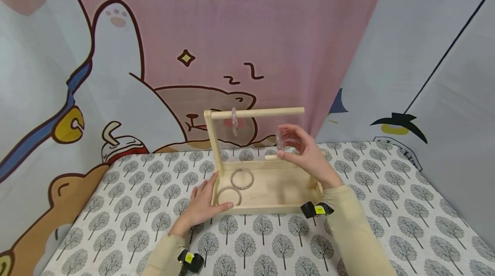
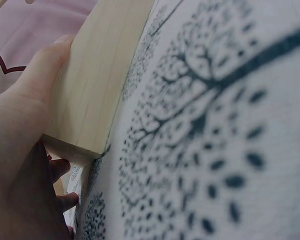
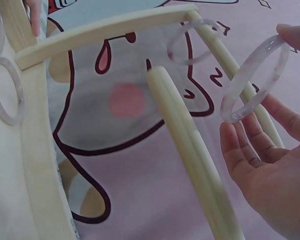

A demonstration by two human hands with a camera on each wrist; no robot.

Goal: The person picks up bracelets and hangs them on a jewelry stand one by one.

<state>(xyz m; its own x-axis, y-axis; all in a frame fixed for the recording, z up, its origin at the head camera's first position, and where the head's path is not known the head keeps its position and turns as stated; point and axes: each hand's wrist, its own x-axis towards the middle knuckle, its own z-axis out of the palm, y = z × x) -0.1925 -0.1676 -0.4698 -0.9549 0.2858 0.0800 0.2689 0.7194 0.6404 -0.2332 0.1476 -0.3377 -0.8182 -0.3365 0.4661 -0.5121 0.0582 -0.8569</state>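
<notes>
A pale wooden bangle stand (image 1: 267,209) has a tray base, a tall upper bar (image 1: 267,112) and a shorter lower bar (image 1: 272,157). My right hand (image 1: 305,155) pinches a translucent pale-lilac bangle (image 3: 255,80) between thumb and fingers, upright near the lower bar's free end. Another bangle (image 1: 234,121) hangs on the upper bar, toward its left post. Two bangles lie in the tray, one farther back (image 1: 242,179) and one at the front left (image 1: 240,197). My left hand (image 1: 205,200) holds the tray's front left corner, thumb along the front wall (image 2: 90,85), fingers round the left side.
The stand is on a table covered with a tree-print cloth (image 1: 284,246). Behind it hangs a pink and white cartoon curtain (image 1: 270,31), close to the table's far edge. The upper bar's right end (image 1: 303,110) is free, above my right hand.
</notes>
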